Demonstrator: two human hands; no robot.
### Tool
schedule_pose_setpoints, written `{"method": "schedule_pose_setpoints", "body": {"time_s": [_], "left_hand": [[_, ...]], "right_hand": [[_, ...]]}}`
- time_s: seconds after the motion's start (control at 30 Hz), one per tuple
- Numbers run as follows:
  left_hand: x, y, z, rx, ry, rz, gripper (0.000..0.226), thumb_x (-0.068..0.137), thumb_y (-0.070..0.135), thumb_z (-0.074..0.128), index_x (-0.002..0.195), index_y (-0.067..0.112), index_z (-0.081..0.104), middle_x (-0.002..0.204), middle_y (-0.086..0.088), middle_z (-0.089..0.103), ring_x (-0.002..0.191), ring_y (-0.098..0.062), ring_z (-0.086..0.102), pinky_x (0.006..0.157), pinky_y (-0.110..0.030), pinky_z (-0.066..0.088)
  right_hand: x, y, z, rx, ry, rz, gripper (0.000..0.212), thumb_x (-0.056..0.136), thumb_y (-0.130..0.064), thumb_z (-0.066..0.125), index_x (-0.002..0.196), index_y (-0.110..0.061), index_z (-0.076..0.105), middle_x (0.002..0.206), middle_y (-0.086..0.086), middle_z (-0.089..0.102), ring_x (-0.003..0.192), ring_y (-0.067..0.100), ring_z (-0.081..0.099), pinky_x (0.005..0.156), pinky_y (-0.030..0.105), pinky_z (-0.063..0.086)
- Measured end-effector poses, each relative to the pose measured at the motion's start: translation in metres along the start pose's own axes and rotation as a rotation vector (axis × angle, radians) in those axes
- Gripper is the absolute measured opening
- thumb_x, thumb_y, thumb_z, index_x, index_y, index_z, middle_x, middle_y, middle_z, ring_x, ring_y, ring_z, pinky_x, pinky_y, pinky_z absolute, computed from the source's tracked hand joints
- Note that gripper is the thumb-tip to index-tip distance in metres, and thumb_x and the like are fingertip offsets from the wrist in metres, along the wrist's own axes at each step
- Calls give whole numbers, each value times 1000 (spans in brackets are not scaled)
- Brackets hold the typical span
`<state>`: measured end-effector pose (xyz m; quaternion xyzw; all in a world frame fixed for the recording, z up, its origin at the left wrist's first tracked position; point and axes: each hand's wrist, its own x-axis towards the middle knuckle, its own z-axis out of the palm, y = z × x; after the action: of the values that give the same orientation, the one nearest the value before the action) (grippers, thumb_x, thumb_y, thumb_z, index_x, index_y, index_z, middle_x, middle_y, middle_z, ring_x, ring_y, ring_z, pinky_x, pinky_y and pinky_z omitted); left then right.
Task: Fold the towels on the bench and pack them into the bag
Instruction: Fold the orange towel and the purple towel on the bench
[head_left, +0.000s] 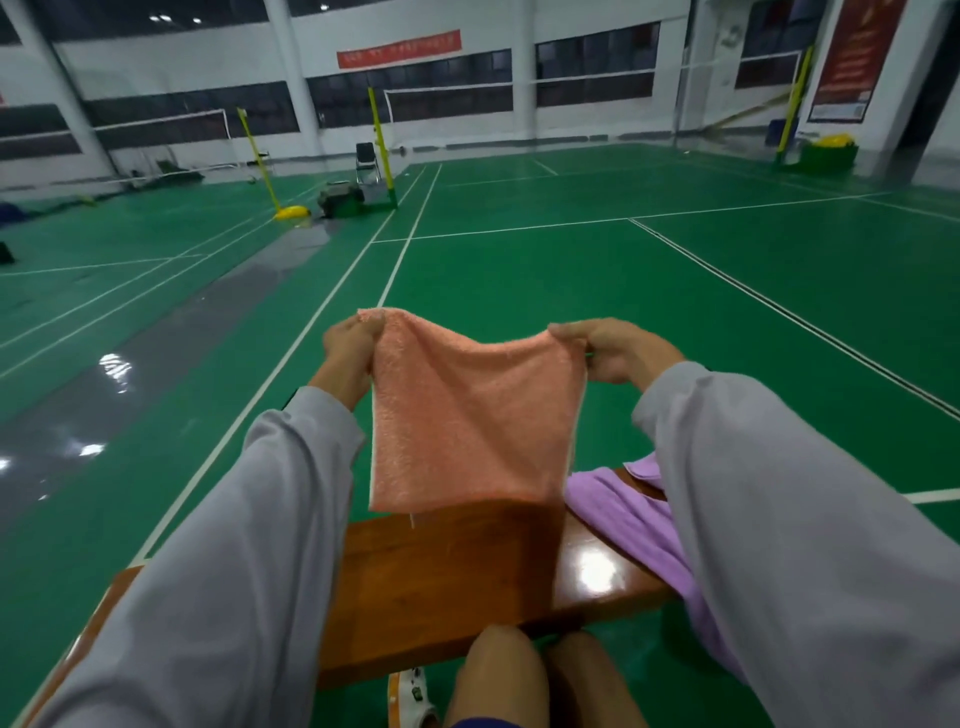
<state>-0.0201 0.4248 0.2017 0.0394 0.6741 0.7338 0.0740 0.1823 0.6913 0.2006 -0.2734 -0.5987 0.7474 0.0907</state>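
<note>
A peach-pink towel (470, 421) hangs in the air above the wooden bench (457, 582), folded into a rough square. My left hand (349, 349) pinches its upper left corner and my right hand (610, 349) pinches its upper right corner, so the top edge sags between them. The towel's lower edge hangs just over the bench top. A purple towel (631, 519) lies crumpled on the bench at the right, partly hidden by my right sleeve and drooping over the near edge. No bag is in view.
Green court floor (571, 291) with white lines spreads beyond the bench. My bare knees (501, 670) and a white shoe (410, 696) are just in front of the bench. Net posts, a chair (366, 158) and gear stand far back.
</note>
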Motion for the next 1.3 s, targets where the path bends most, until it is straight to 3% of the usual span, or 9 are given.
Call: {"method": "schedule_pose_setpoints", "body": {"time_s": [0.2,0.37,0.5,0.57,0.67,0.73,0.87,1.13,1.3], "left_hand": [[1,9,-12,-52,-117,24,44,86,-11,47,111,17,68,100,-6,68,81,-18,61,69,-32,52],[2,12,-11,-175,-153,-18,22,79,6,64,101,3,66,86,-5,60,89,-25,52,71,-34,48],[9,9,-6,-171,-81,27,33,90,6,71,120,-4,61,125,-20,64,103,-24,62,92,-39,55],[10,7,-8,-79,-47,112,44,86,-3,70,128,1,55,122,-20,61,101,-24,62,94,-40,57],[13,3,-18,137,-82,243,62,82,-16,66,132,20,58,94,-10,64,87,-18,63,84,-33,58],[16,0,-22,411,-113,361,56,81,-14,70,129,15,67,100,-12,71,92,-21,67,91,-38,59],[15,-4,-23,825,-98,520,27,84,-5,68,106,7,79,102,-12,77,95,-25,70,99,-42,55],[-18,1,-1,1585,-16,755,17,90,-5,51,91,1,68,92,-19,67,83,-39,67,68,-42,47],[-19,4,3,1606,2,800,17,93,-5,50,90,1,65,92,-19,66,78,-36,62,67,-42,45]], "right_hand": [[21,-21,6,230,292,-110,50,80,2,78,126,-1,60,94,11,68,71,20,64,52,28,56],[27,-37,18,50,382,-222,56,76,-1,83,119,3,47,103,13,63,90,23,66,86,41,60],[28,-51,23,-180,457,-362,76,72,-8,88,134,-6,44,122,2,53,105,19,57,96,33,52],[25,-55,19,-374,379,-425,71,75,3,78,138,-13,52,119,0,54,108,18,55,93,31,49],[22,-52,10,-850,311,-382,32,79,4,62,108,-5,74,109,8,69,100,26,63,90,36,54],[19,-46,5,-1145,353,-355,13,83,0,54,83,-6,66,101,17,70,86,31,64,80,41,56],[8,-34,7,-1478,346,-387,22,91,3,49,73,-10,49,97,17,64,79,30,59,69,39,50],[-6,-19,7,-1760,344,-410,13,93,5,46,87,-5,52,91,11,52,82,31,57,72,39,48],[-5,-17,-2,-1771,342,-411,19,92,8,46,79,-7,50,90,13,56,80,29,60,72,41,52]]}}
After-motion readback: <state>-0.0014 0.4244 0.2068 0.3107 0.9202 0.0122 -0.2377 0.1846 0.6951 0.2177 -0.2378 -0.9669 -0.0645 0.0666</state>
